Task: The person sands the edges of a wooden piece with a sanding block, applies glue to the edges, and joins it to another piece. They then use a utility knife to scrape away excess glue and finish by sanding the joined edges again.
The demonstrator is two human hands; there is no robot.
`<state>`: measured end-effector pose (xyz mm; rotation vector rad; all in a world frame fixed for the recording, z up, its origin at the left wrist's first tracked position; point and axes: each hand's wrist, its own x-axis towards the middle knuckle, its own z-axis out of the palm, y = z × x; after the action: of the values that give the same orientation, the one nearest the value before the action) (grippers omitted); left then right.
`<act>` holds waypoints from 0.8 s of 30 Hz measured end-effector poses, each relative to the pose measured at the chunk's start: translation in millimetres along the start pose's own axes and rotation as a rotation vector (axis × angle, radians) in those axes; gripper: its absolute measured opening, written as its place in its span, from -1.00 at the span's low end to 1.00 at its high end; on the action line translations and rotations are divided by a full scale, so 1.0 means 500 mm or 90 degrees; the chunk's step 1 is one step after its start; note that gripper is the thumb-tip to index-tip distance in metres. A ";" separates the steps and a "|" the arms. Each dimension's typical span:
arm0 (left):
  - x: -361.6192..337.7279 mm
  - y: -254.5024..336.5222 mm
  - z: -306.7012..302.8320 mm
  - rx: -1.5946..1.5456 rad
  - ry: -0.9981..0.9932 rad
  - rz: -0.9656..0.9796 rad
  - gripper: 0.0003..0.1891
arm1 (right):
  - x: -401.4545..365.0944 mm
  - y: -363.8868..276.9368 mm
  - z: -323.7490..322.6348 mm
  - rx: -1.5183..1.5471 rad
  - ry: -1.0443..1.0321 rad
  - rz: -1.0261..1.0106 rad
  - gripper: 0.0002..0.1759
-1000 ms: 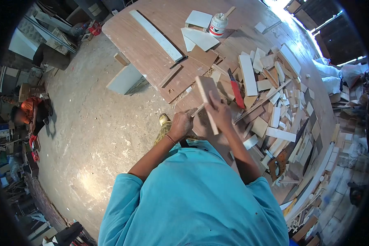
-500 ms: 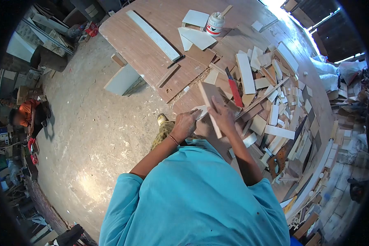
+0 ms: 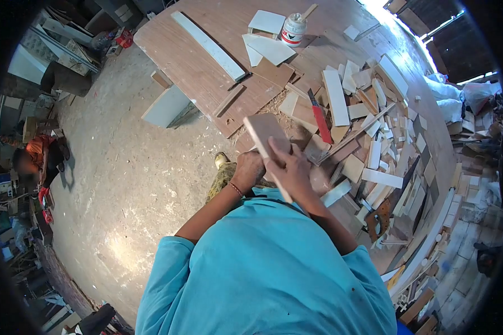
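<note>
My right hand [image 3: 289, 167] grips a flat wooden block [image 3: 267, 129], its fingers spread over the broad face and the thumb at the near edge. The block is tilted, its far end leaning toward the left. Beside it, touching or nearly touching its edge, my left hand [image 3: 249, 168] is closed with the fingers curled. Whatever it holds is mostly hidden behind the block. Just past the right hand lies a red-handled tool [image 3: 320, 120] with a dark end, probably a knife or saw, among wood offcuts [image 3: 335, 97].
On the worktable [image 3: 218, 33] are a long white-faced strip [image 3: 208, 46], a glue jar [image 3: 293, 30] with a stick in it, and a pile of offcuts with a handsaw [image 3: 379, 219]. A board [image 3: 166, 107] juts out by the table edge. Another person [image 3: 39, 156] crouches at far left.
The wooden block has swung left and up in my right hand, now covering the small white piece that showed by my left fingers. My left hand has drawn slightly back and curled more.
</note>
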<state>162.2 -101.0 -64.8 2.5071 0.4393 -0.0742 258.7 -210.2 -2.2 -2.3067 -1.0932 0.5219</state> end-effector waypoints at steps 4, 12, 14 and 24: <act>-0.005 -0.023 0.041 0.013 0.114 -0.062 -0.74 | 0.021 0.015 0.018 0.002 0.003 0.001 -0.41; 0.003 -0.031 0.023 -0.091 0.260 -0.041 -0.68 | 0.066 0.022 0.044 0.043 0.052 -0.048 -0.43; -0.013 -0.047 0.030 -0.424 0.245 -0.017 -0.71 | 0.030 -0.021 0.042 0.000 0.066 -0.087 -0.43; 0.008 -0.037 0.009 -0.210 0.274 -0.118 -0.71 | 0.106 0.022 0.061 0.081 0.126 -0.053 -0.44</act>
<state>160.3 -87.8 -79.1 2.1431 0.7870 0.4379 280.2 -165.1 -39.1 -2.1409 -1.0240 0.3133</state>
